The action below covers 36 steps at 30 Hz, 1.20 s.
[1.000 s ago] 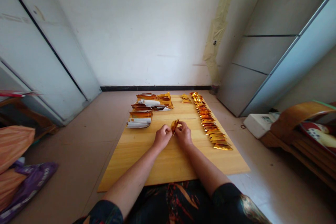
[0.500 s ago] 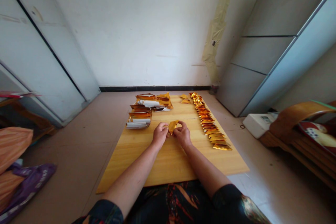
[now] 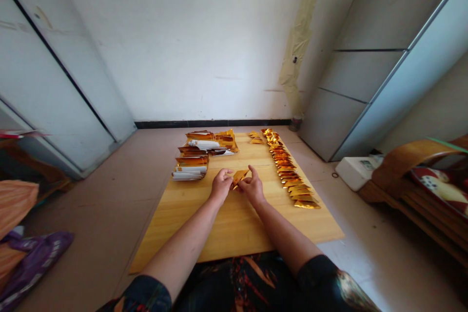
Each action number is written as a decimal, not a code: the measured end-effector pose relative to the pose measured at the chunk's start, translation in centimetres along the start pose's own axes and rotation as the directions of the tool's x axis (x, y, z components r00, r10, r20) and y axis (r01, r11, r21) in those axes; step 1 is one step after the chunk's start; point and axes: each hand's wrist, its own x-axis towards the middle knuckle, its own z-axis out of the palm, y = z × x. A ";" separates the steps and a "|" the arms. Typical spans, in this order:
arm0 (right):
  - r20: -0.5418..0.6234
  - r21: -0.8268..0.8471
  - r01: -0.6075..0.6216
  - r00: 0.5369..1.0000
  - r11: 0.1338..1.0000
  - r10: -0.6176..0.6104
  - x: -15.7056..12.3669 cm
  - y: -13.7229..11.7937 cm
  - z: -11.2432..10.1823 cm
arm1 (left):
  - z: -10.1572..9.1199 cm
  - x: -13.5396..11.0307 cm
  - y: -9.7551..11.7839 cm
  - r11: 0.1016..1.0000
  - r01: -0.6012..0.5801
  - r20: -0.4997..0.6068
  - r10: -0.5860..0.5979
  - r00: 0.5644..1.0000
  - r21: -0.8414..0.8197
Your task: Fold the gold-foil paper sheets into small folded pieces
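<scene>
Left hand (image 3: 220, 186) and right hand (image 3: 252, 187) each close their grip on one gold foil paper (image 3: 239, 176) above the wooden board (image 3: 237, 224).

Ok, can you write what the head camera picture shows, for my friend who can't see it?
A person's left hand and right hand pinch a small gold foil piece over a wooden board on the floor. A row of folded gold pieces runs down the board's right side, and stacks of gold sheets sit at its far left.
</scene>
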 end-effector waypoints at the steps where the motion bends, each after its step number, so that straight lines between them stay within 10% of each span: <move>1: 0.000 0.000 -0.001 1.000 1.000 0.001 -0.1 -0.1 0.0 | 0.0 0.1 -0.1 1.000 0.000 0.006 0.000 1.000 -0.010; 9: 0.068 0.041 -0.072 0.995 0.997 0.069 -0.1 -1.2 -0.4 | 0.3 0.9 0.0 1.000 0.010 0.014 -0.010 1.000 0.017; 14: 0.038 -0.257 -0.025 0.999 0.966 0.036 0.8 -2.1 -2.6 | 0.7 1.3 1.0 0.998 0.044 0.027 -0.046 0.999 0.044; 19: 0.123 -0.769 0.254 0.959 0.587 -0.254 1.7 -3.3 -5.1 | 0.7 1.7 1.7 0.993 0.087 0.073 -0.093 0.993 0.086; 24: 0.389 -0.865 0.453 0.877 0.216 -0.282 2.3 -4.5 -5.4 | 0.8 2.3 1.7 0.988 0.091 0.131 -0.108 0.985 0.129; 36: 0.564 -0.799 0.601 0.762 0.021 -0.318 4.5 -3.9 -6.5 | 1.6 3.9 1.3 0.984 0.076 0.197 -0.107 0.975 0.160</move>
